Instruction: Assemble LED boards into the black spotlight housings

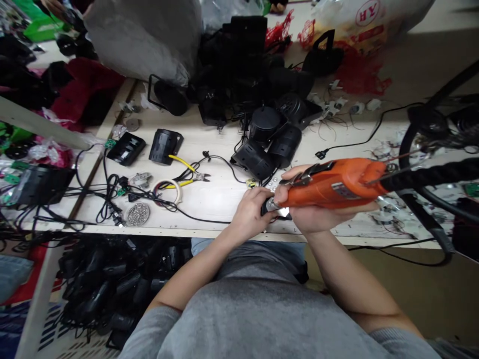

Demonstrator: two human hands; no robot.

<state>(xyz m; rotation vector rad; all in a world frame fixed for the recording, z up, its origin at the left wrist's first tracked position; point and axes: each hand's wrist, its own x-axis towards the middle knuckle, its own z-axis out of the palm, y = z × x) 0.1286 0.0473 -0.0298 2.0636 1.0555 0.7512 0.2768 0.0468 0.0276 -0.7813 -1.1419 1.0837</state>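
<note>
2 hands meet at the near edge of the workbench (209, 219) in the head view. Right hand (318, 214) wraps closed around an orange electric screwdriver (337, 187), lying sideways. Left hand (250, 212) pinches its dark tip (270, 205). Just behind sit black housings (267, 142); yellow-handled cutters (187, 172) lie farther left

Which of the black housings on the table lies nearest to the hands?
The black housing at the front of the central cluster, just above the left hand; the others lie farther back or left.
</note>
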